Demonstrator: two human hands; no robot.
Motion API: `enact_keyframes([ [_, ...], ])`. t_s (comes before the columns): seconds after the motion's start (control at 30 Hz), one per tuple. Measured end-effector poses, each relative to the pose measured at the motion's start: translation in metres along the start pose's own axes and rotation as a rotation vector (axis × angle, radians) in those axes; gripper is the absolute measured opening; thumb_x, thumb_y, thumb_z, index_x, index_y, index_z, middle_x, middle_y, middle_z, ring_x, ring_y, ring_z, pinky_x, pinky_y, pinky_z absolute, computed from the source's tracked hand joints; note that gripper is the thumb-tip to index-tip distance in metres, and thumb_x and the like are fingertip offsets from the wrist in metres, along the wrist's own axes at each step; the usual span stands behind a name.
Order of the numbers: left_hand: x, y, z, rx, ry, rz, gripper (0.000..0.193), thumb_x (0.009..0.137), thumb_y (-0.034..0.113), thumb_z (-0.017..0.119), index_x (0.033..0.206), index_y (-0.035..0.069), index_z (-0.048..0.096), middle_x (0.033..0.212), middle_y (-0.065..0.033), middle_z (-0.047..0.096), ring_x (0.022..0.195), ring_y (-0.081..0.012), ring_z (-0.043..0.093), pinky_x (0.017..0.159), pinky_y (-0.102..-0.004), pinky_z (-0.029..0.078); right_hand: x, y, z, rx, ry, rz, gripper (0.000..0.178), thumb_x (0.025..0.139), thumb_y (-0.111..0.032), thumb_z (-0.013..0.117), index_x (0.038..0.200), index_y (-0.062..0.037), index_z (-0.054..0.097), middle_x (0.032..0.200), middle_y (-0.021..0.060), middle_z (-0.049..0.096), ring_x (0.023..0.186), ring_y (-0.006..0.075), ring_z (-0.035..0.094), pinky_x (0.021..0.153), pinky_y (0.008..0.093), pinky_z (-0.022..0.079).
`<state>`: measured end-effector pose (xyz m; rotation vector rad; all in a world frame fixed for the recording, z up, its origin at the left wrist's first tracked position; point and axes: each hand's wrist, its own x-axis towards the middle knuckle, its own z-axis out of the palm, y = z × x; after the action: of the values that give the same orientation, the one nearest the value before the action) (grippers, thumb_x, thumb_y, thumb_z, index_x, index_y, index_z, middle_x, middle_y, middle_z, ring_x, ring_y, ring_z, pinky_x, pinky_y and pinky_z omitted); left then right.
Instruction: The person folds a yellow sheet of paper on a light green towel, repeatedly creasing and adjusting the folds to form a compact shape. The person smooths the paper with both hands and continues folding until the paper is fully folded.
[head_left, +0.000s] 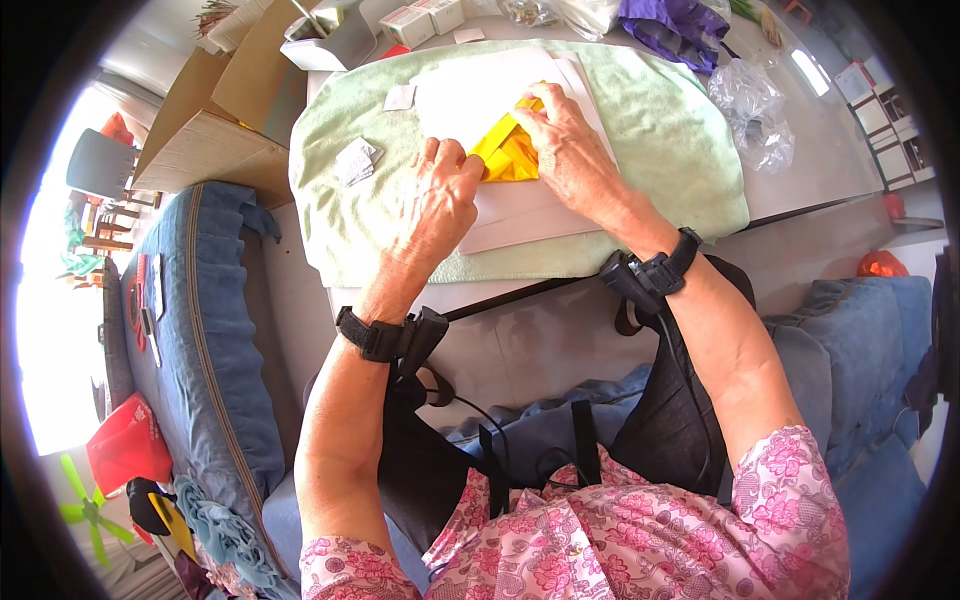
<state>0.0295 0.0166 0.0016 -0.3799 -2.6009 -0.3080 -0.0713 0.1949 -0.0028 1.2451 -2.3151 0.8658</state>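
Observation:
A shiny yellow folded sheet (pixel 510 158) lies between my hands, with a raised fold running slantwise along its upper side. Whether it is paper or film I cannot tell. My left hand (pixel 438 195) pinches its lower left corner between thumb and fingers. At the upper right end of the fold, my right hand (pixel 570 150) grips the sheet, thumb against the near face and fingers behind. Beneath is a stack of white boards or paper (pixel 520 220), lying on a pale green towel (pixel 680 170). Both wrists carry black straps with small devices.
Small white paper pieces (pixel 357 162) lie on the towel to the left. An open cardboard box (pixel 215 120) stands beyond them. Along the back are a grey container (pixel 330 45), small white boxes (pixel 408 25) and a purple bag (pixel 675 30). Clear crumpled plastic (pixel 752 110) sits at the right.

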Motion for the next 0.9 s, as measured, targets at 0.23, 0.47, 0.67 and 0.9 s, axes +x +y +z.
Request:
enact_keyframes([
  [0.23, -0.001, 0.000, 0.000, 0.036, -0.034, 0.017, 0.022, 0.077, -0.011, 0.057, 0.094, -0.004, 0.069, 0.096, -0.0154, 0.061, 0.097, -0.0324, 0.057, 0.085, -0.0400, 0.051, -0.001, 0.007, -0.001, -0.172, -0.137, -0.089, 0.038, 0.081, 0.006, 0.062, 0.119, 0.0011, 0.064, 0.136, 0.0158, 0.053, 0.118, 0.0378, 0.053, 0.105, 0.0408, 0.048],
  [0.47, -0.002, 0.001, -0.001, 0.052, -0.049, 0.018, 0.021, 0.076, -0.011, 0.057, 0.093, -0.005, 0.068, 0.097, -0.0163, 0.060, 0.098, -0.0327, 0.057, 0.086, -0.0409, 0.051, -0.002, 0.016, 0.001, -0.348, -0.132, -0.238, 0.038, 0.085, 0.001, 0.061, 0.123, 0.0019, 0.063, 0.139, 0.0123, 0.056, 0.137, 0.0295, 0.046, 0.112, 0.0386, 0.043],
  [0.67, -0.004, 0.001, 0.002, 0.073, -0.037, 0.053, 0.016, 0.077, -0.010, 0.058, 0.090, -0.005, 0.065, 0.096, -0.0175, 0.058, 0.096, -0.0339, 0.056, 0.085, -0.0418, 0.051, -0.004, 0.019, 0.002, -0.195, -0.220, -0.218, 0.030, 0.091, -0.001, 0.054, 0.118, 0.0086, 0.061, 0.135, 0.0198, 0.057, 0.132, 0.0322, 0.052, 0.113, 0.0397, 0.042],
  [0.9, -0.006, 0.005, -0.002, 0.049, -0.081, 0.029, 0.017, 0.078, -0.008, 0.056, 0.093, -0.006, 0.064, 0.103, -0.0183, 0.059, 0.100, -0.0347, 0.055, 0.088, -0.0422, 0.050, -0.006, 0.018, -0.001, -0.072, -0.234, -0.148, 0.037, 0.090, -0.004, 0.055, 0.124, 0.0089, 0.058, 0.137, 0.0221, 0.055, 0.131, 0.0343, 0.051, 0.114, 0.0398, 0.040],
])
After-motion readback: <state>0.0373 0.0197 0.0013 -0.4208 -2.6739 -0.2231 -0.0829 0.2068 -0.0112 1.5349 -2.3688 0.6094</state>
